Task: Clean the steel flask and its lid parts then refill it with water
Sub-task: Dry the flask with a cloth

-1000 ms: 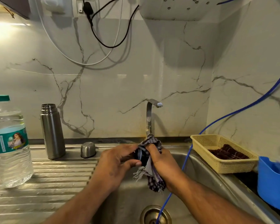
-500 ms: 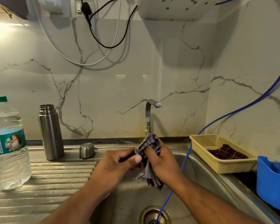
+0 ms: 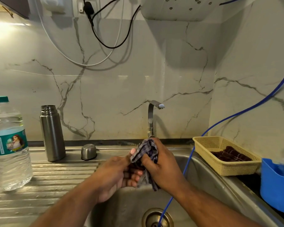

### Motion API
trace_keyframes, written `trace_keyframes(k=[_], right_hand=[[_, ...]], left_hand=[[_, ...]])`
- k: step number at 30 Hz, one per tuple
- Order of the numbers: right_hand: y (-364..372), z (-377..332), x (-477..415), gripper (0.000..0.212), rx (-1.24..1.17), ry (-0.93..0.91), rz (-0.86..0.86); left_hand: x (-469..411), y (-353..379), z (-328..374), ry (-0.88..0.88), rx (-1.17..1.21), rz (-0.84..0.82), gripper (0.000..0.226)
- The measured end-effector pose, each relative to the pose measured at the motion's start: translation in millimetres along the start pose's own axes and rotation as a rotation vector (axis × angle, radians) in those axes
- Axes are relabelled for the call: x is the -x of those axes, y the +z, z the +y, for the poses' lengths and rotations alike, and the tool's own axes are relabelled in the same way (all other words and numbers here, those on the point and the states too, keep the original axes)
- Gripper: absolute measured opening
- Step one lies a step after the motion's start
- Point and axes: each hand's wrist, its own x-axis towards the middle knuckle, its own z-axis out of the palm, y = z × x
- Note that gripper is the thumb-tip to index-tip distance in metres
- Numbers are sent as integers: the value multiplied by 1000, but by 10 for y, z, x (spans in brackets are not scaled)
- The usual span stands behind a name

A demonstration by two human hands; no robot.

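Observation:
The steel flask (image 3: 52,133) stands open and upright on the drainboard at the left. Its steel cap (image 3: 88,151) sits upside down beside it. Over the sink basin, my left hand (image 3: 115,174) grips a small dark lid part, mostly hidden by fingers and cloth. My right hand (image 3: 161,166) holds a checked cloth (image 3: 146,151) wrapped against that part. A clear water bottle (image 3: 8,145) with a green cap stands at the far left.
The tap (image 3: 152,118) rises behind my hands. A blue hose (image 3: 187,163) runs down into the sink drain (image 3: 156,217). A yellow basket (image 3: 226,167) with a dark cloth sits on the sink's right rim, next to a blue tub (image 3: 275,185).
My hands have turned the lid part inside the cloth, and the cloth has bunched higher over my right fingers. The flask, cap and bottle have stayed put.

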Motion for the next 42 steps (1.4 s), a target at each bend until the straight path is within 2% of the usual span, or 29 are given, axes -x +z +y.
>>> trace_keyframes(k=[2, 3, 4, 6, 8, 9, 10, 12, 14, 16, 18, 20, 22, 24, 26, 27, 29, 31, 33, 36, 37, 40, 42], right_hand=[[-3, 17, -20, 17, 6, -22, 18], [-7, 3, -23, 13, -36, 40, 34], [-16, -37, -26, 12, -105, 166, 33], [-34, -109, -37, 29, -343, 541, -54], [-56, -163, -23, 44, -607, 833, -182], [-61, -172, -24, 47, -660, 871, -205], [-60, -149, -35, 47, -656, 852, -201], [-12, -83, -55, 41, -497, 707, -100], [7, -68, -53, 30, -317, 489, 15], [-19, -78, -25, 18, -165, 227, 53], [-74, -38, -7, 21, -4, -40, 23], [-129, 5, -8, 30, 54, -171, 7], [-142, -2, -20, 22, -13, -118, 25], [-84, -29, -20, 7, -91, 25, 53], [-25, -109, -36, 23, -149, 288, 20], [-25, -151, -44, 33, -252, 491, -39], [-93, -232, -41, 50, -542, 843, -194], [-174, -281, -38, 55, -652, 924, -261], [-137, -240, -44, 54, -541, 847, -171], [-57, -133, -64, 47, -114, 461, 1], [-69, -120, -61, 43, -42, 305, 15], [-190, -77, -54, 33, 101, -115, 1], [-226, -27, -43, 37, 205, -280, 2]], left_hand=[[-32, -15, -30, 83, -46, 0, 53], [-58, -32, -52, 171, -210, 23, 48], [-82, -54, -72, 276, -457, 70, 38], [-133, -107, -106, 458, -892, 161, 23], [-153, -124, -120, 598, -1081, 175, 46], [-159, -119, -122, 635, -1110, 169, 51], [-162, -110, -126, 658, -1100, 174, 51], [-162, -119, -145, 651, -992, 213, 38], [-116, -65, -131, 529, -829, 224, 24], [-74, -10, -103, 312, -368, 131, 32], [-25, 49, -41, 53, 143, 7, 38], [-8, 48, -18, -18, 244, -47, 39], [-41, 23, -60, 117, 70, -69, 34], [-63, 1, -85, 353, -398, 54, 29], [-107, -78, -107, 555, -846, 197, 28], [-129, -119, -99, 649, -1013, 233, 35], [-184, -194, -97, 771, -1208, 168, 40], [-203, -204, -120, 796, -1234, 121, 41], [-174, -120, -127, 783, -1163, 180, 44], [-96, 0, -100, 624, -902, 272, 22], [-69, 31, -90, 534, -704, 225, 22], [15, 172, -55, 179, 101, 24, 40], [73, 248, -12, 16, 289, -5, 47]])
